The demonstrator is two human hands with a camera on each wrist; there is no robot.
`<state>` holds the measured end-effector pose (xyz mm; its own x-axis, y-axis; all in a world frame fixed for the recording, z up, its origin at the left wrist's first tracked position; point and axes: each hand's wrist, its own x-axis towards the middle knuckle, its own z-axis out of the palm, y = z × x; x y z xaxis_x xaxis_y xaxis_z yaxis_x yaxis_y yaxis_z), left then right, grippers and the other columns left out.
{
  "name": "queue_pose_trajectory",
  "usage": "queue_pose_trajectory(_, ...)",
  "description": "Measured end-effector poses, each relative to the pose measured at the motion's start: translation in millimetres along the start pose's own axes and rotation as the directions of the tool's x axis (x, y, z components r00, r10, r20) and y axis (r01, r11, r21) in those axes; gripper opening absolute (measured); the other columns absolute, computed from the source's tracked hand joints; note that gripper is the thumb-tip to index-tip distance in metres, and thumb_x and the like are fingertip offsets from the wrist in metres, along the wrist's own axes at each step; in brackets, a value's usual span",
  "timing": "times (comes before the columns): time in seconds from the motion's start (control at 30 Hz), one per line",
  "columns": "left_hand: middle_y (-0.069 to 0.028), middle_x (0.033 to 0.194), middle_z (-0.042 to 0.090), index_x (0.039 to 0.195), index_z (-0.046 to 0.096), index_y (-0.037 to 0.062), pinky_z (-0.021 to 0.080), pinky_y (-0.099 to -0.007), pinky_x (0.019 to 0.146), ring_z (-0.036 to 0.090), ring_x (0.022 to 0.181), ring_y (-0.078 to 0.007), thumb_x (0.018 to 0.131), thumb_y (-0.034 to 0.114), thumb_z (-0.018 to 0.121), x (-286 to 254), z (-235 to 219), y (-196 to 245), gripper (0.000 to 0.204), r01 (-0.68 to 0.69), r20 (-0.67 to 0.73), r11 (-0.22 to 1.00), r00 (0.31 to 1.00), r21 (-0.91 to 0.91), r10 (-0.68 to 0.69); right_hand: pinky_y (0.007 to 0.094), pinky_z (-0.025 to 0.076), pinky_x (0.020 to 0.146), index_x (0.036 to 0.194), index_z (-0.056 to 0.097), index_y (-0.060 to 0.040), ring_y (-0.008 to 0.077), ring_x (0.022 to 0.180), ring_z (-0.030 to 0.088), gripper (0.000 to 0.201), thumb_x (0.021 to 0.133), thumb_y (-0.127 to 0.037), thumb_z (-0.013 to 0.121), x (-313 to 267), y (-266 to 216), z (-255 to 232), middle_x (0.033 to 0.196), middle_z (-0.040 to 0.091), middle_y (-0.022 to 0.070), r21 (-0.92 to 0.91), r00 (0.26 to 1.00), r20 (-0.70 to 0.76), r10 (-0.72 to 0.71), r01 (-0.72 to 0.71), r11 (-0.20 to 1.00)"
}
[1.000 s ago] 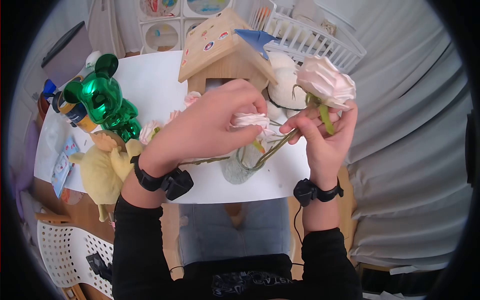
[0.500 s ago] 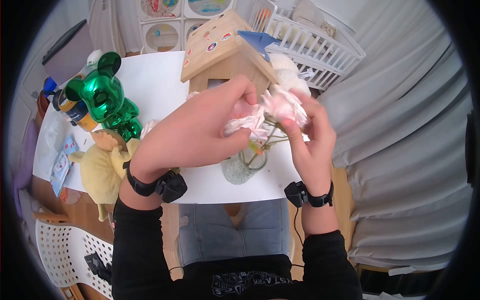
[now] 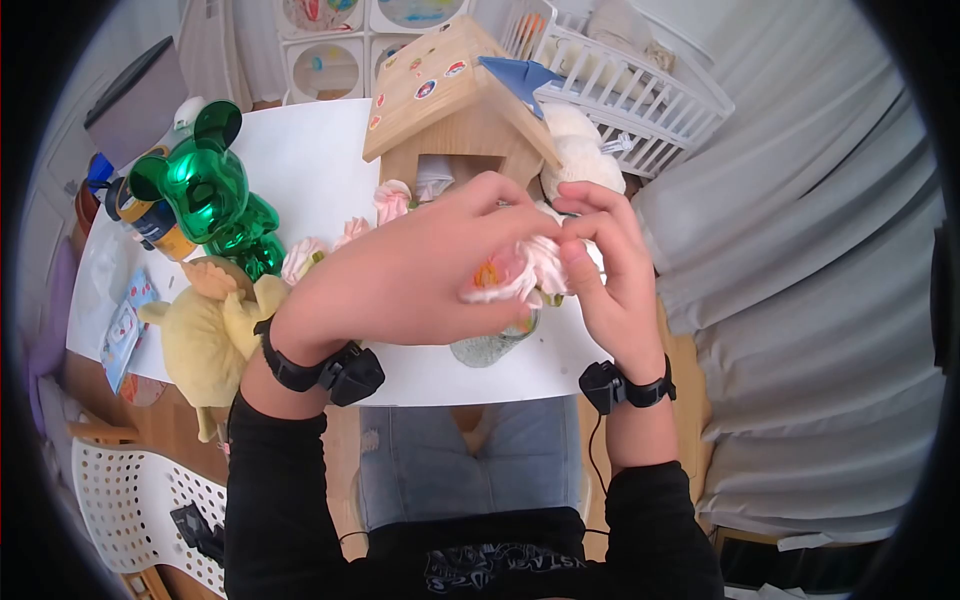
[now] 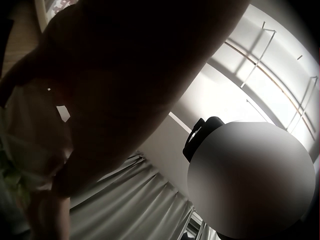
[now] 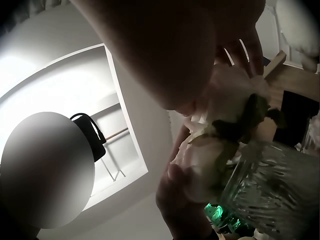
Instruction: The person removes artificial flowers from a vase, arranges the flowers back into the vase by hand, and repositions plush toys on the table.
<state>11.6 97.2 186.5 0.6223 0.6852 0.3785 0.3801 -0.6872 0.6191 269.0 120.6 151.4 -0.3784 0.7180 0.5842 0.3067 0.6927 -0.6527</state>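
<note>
Two pale pink artificial roses are bunched over a textured glass vase (image 3: 485,348) in the head view. My left hand (image 3: 420,262) reaches across from the left and holds the near rose (image 3: 497,280) between thumb and fingers. From the right, my right hand (image 3: 620,285) has its thumb and curled fingers at the other rose (image 3: 547,264). In the right wrist view both blooms, with green leaves (image 5: 252,117) under them, sit right at the rim of the vase (image 5: 275,185). The stems are mostly hidden. The left wrist view is dark, with a bloom (image 4: 32,135) by the fingers.
More pink roses (image 3: 393,200) lie on the white table (image 3: 320,150) beyond my left forearm. A wooden toy house (image 3: 440,100) and a white plush (image 3: 582,160) stand behind. At left are a shiny green bear figure (image 3: 205,185) and a yellow plush (image 3: 205,345).
My right hand has brought its rose leftward and down, from beside the vase to over it, against the rose in my left hand. The left hand has shifted only slightly.
</note>
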Motion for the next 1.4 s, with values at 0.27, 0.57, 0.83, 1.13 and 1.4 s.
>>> queue_pose_trajectory(0.27, -0.0133, 0.153, 0.049, 0.157, 0.056, 0.0194, 0.053, -0.0410, 0.104, 0.063, 0.125, -0.0345, 0.077, 0.013, 0.089, 1, 0, -2, 0.087, -0.022, 0.084, 1.000, 0.996, -0.004, 0.023, 0.0367, 0.051, 0.100, 0.107, 0.067, -0.0023, 0.0254, 0.112, 0.063, 0.009, 0.103, -0.010, 0.066, -2, 21, -3, 0.135, 0.061, 0.0157, 0.086, 0.998, 0.043, -0.053, 0.049, 0.995)
queue_pose_trajectory(0.57, -0.0176, 0.150, 0.052, 0.157, 0.052, 0.0045, 0.053, -0.0412, 0.104, 0.060, 0.127, -0.0383, 0.083, 0.007, 0.076, 4, 0, -6, 0.078, -0.111, 0.197, 0.992, 0.975, 0.058, 0.098, 0.0307, 0.050, 0.087, 0.108, 0.068, -0.0017, 0.0133, 0.097, 0.062, 0.016, 0.094, -0.006, 0.073, 30, 102, -3, 0.104, 0.069, 0.0040, -0.113, 0.904, 0.411, 0.119, -0.079, 0.990)
queue_pose_trajectory(0.83, -0.0166, 0.145, 0.055, 0.156, 0.054, 0.0059, 0.053, -0.0425, 0.100, 0.060, 0.121, -0.0383, 0.084, 0.010, 0.078, 0, -4, -2, 0.076, -0.017, 0.248, 0.999, 0.968, -0.050, 0.029, 0.0429, 0.054, 0.086, 0.115, 0.072, -0.0010, 0.0375, 0.096, 0.069, 0.041, 0.078, -0.015, 0.083, 1, 132, 13, 0.105, 0.074, 0.0181, 0.035, 0.856, 0.506, 0.106, -0.143, 0.989)
queue_pose_trajectory(1.13, -0.0171, 0.144, 0.056, 0.153, 0.057, 0.0046, 0.053, -0.0383, 0.097, 0.062, 0.117, -0.0348, 0.084, 0.006, 0.076, 8, -4, -4, 0.071, 0.047, 0.182, 0.995, 0.983, -0.083, -0.032, 0.0389, 0.054, 0.107, 0.137, 0.066, -0.0033, 0.0306, 0.122, 0.069, 0.058, 0.085, -0.018, 0.088, 2, 94, -2, 0.134, 0.073, 0.0137, 0.257, 0.825, 0.564, 0.017, -0.195, 0.947)
queue_pose_trajectory(1.4, -0.0188, 0.142, 0.058, 0.149, 0.059, 0.0003, 0.052, -0.0374, 0.098, 0.062, 0.118, -0.0329, 0.083, 0.005, 0.075, 13, 2, -7, 0.068, 0.015, 0.128, 0.995, 0.992, -0.101, -0.002, 0.0382, 0.053, 0.108, 0.140, 0.064, -0.0056, 0.0258, 0.119, 0.068, 0.062, 0.084, -0.017, 0.089, 7, 94, 1, 0.134, 0.072, 0.0120, 0.370, 0.757, 0.643, -0.114, -0.177, 0.912)
